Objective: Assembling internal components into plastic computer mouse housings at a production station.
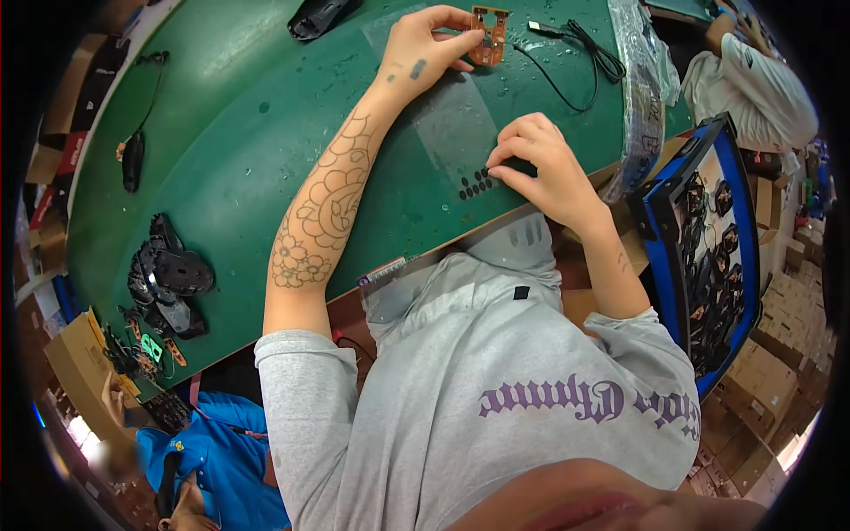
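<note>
My left hand, at the far side of the table, is closed on the edge of an orange circuit board, holding it up between thumb and fingers. A thin black cable with a USB plug lies in a loop to the right of the board and seems to run to it. My right hand is nearer, its thumb and forefinger pinched together at a group of small black round pads. These sit in rows on a clear plastic sheet. Whether a pad is between the fingertips cannot be made out.
Black mouse shells lie on the green table at left. Another black shell is at the far edge. Bubble wrap hangs over the right side, beside a blue-framed bin of black parts. Co-workers sit at lower left and far right.
</note>
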Action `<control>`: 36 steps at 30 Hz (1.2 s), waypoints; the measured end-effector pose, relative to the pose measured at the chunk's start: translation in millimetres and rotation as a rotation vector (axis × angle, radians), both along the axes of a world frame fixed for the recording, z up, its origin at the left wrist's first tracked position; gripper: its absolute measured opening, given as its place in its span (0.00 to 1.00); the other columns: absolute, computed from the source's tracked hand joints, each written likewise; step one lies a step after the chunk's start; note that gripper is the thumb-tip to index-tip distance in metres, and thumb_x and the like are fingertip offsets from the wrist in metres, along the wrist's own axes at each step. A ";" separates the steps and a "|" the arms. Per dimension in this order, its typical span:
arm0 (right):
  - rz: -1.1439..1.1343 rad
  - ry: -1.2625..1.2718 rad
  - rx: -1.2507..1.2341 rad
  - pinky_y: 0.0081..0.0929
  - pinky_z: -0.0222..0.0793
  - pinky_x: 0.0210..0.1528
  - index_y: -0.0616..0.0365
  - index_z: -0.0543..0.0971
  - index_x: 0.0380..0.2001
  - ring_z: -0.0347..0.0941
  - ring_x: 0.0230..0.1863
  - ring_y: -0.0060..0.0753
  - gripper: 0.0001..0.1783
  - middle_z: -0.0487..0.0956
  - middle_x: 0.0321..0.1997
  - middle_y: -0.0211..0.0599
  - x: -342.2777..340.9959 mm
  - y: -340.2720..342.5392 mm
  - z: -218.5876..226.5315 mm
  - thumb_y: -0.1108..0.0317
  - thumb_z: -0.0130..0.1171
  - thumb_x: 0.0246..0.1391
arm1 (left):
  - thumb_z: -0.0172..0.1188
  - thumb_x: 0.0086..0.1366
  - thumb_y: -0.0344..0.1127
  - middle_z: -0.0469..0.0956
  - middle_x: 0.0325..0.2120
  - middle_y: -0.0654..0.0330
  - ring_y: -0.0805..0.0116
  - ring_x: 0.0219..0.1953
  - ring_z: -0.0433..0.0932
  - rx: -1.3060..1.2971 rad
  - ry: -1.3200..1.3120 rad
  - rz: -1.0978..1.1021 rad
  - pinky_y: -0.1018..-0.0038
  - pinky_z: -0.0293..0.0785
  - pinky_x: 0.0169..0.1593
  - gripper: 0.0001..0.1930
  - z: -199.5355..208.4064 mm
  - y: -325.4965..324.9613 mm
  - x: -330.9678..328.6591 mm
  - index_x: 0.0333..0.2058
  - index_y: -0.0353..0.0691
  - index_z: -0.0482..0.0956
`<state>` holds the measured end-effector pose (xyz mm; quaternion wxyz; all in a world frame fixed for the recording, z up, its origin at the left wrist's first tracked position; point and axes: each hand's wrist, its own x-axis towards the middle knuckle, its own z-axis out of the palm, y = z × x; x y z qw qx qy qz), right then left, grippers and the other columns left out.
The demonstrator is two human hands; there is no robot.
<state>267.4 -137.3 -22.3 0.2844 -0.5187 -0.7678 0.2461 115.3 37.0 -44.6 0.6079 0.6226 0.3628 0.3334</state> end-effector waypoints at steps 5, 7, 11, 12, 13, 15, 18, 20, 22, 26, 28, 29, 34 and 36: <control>-0.001 0.002 0.115 0.29 0.62 0.53 0.54 0.79 0.29 0.67 0.45 0.33 0.05 0.75 0.39 0.26 0.4 -1.9 -9.9 0.75 0.64 0.48 | 0.61 0.65 0.30 0.83 0.31 0.54 0.70 0.28 0.81 -0.022 -0.009 0.022 0.83 0.77 0.28 0.10 -0.1 2.1 2.7 0.42 0.31 0.77; -0.009 0.001 0.152 0.29 0.62 0.53 0.54 0.78 0.30 0.68 0.45 0.33 0.05 0.75 0.39 0.26 0.4 -2.6 -13.6 0.75 0.64 0.48 | 0.61 0.65 0.30 0.83 0.31 0.54 0.70 0.28 0.81 -0.025 -0.015 0.022 0.83 0.77 0.28 0.10 0.1 0.8 1.9 0.42 0.31 0.77; -0.002 0.008 0.208 0.29 0.62 0.53 0.54 0.78 0.30 0.68 0.46 0.33 0.06 0.75 0.39 0.26 -1.1 -4.9 -16.5 0.75 0.64 0.48 | 0.66 0.63 0.32 0.83 0.35 0.55 0.70 0.34 0.84 0.097 -0.068 0.038 0.80 0.83 0.34 0.13 2.9 -4.2 -8.0 0.43 0.30 0.81; -0.004 0.008 0.212 0.29 0.62 0.53 0.54 0.78 0.30 0.68 0.46 0.33 0.06 0.75 0.39 0.26 -1.4 -5.1 -16.6 0.75 0.64 0.48 | 0.66 0.63 0.32 0.83 0.35 0.55 0.70 0.34 0.84 0.101 -0.068 0.036 0.80 0.83 0.34 0.13 2.5 -4.3 -8.6 0.43 0.30 0.81; -0.013 0.035 0.186 0.29 0.63 0.54 0.54 0.78 0.30 0.68 0.46 0.33 0.06 0.75 0.40 0.26 -1.5 -5.1 -16.7 0.75 0.64 0.48 | 0.66 0.63 0.32 0.83 0.35 0.55 0.70 0.34 0.84 0.102 -0.073 0.036 0.80 0.83 0.34 0.13 1.6 -4.2 -8.9 0.43 0.30 0.81; -0.033 0.090 0.133 0.29 0.63 0.54 0.54 0.78 0.31 0.67 0.47 0.34 0.06 0.75 0.40 0.26 -1.0 -4.9 -17.2 0.75 0.64 0.48 | 0.67 0.62 0.33 0.83 0.36 0.55 0.71 0.33 0.83 0.101 -0.083 0.035 0.82 0.82 0.34 0.14 -0.6 -3.5 -8.1 0.44 0.31 0.81; -0.027 0.110 0.066 0.29 0.63 0.54 0.55 0.79 0.32 0.67 0.47 0.34 0.07 0.75 0.41 0.27 -1.0 -7.3 -14.6 0.75 0.64 0.48 | 0.66 0.63 0.33 0.83 0.35 0.55 0.71 0.32 0.83 0.065 -0.074 0.036 0.82 0.81 0.33 0.14 -4.2 -3.1 -5.8 0.44 0.31 0.81; -0.005 0.084 0.012 0.29 0.63 0.55 0.55 0.79 0.32 0.66 0.48 0.33 0.07 0.75 0.42 0.27 0.8 -3.7 -9.4 0.74 0.64 0.48 | 0.63 0.64 0.31 0.83 0.32 0.54 0.70 0.29 0.82 0.020 -0.059 0.024 0.83 0.78 0.29 0.12 -5.3 4.5 0.6 0.43 0.30 0.78; 0.004 0.073 -0.017 0.28 0.63 0.55 0.55 0.79 0.32 0.66 0.49 0.33 0.07 0.75 0.42 0.27 0.3 -4.3 -7.4 0.74 0.64 0.48 | 0.61 0.65 0.30 0.82 0.31 0.54 0.69 0.28 0.82 -0.005 -0.050 0.015 0.83 0.77 0.27 0.11 -6.9 6.0 2.1 0.43 0.30 0.77; -0.080 0.112 -0.061 0.28 0.63 0.55 0.55 0.80 0.32 0.65 0.50 0.33 0.06 0.74 0.44 0.28 -2.2 -5.0 -5.6 0.74 0.64 0.48 | 0.61 0.65 0.30 0.83 0.31 0.54 0.69 0.28 0.82 -0.008 -0.037 0.007 0.83 0.77 0.28 0.11 -8.0 6.6 2.6 0.43 0.30 0.77; -0.079 0.102 -0.063 0.28 0.63 0.55 0.55 0.80 0.32 0.65 0.50 0.34 0.06 0.74 0.44 0.27 -1.6 -6.3 -5.1 0.74 0.64 0.48 | 0.61 0.65 0.30 0.83 0.31 0.54 0.69 0.28 0.82 -0.011 -0.033 0.009 0.83 0.78 0.28 0.11 -8.1 5.7 1.9 0.43 0.30 0.77; -0.078 0.092 -0.062 0.28 0.63 0.55 0.55 0.80 0.32 0.65 0.50 0.34 0.05 0.74 0.44 0.27 -1.0 -6.8 -4.9 0.74 0.63 0.48 | 0.61 0.65 0.30 0.83 0.31 0.54 0.69 0.28 0.82 -0.012 -0.031 0.010 0.83 0.78 0.28 0.11 -7.7 6.2 1.8 0.43 0.30 0.77; -0.017 0.048 -0.042 0.28 0.62 0.56 0.56 0.80 0.31 0.65 0.50 0.34 0.05 0.74 0.44 0.27 1.8 -6.0 -7.3 0.74 0.63 0.49 | 0.61 0.65 0.30 0.83 0.32 0.54 0.69 0.29 0.82 0.000 -0.025 0.015 0.82 0.78 0.29 0.12 -7.1 7.2 2.8 0.43 0.30 0.77; 0.040 0.023 -0.026 0.28 0.62 0.56 0.56 0.79 0.31 0.65 0.50 0.35 0.04 0.74 0.45 0.28 2.5 -5.0 -9.0 0.74 0.63 0.49 | 0.61 0.64 0.31 0.83 0.32 0.54 0.69 0.29 0.82 0.011 -0.024 0.017 0.82 0.78 0.29 0.12 -8.4 5.4 2.0 0.43 0.29 0.77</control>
